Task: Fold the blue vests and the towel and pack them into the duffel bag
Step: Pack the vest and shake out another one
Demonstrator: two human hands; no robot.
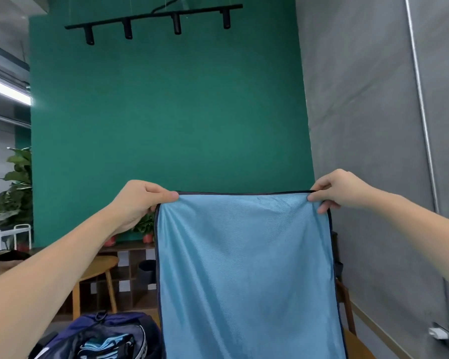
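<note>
A light blue towel (pixel 246 268) with a dark edging was held up in the lower centre of the frame, hanging flat from its top edge and running out of the bottom of the picture. Its upper left corner was pinched by the left hand (pixel 138 203), thumb on the near face and fingers curled behind the cloth. Its upper right corner was pinched in the same way by the right hand (pixel 335 193), the fingertips showing below the hem. The top edge was stretched nearly level between the two hands.

At the lower left of the frame a dark blue duffel bag (pixel 101 335) was seen open, with folded blue fabric (pixel 106 344) lying inside; it was partly covered by the towel's left edge. Behind, a green wall (pixel 166 112) filled the centre, with a black track light (pixel 153 22) at the top and a wooden table (pixel 99 268) at the left.
</note>
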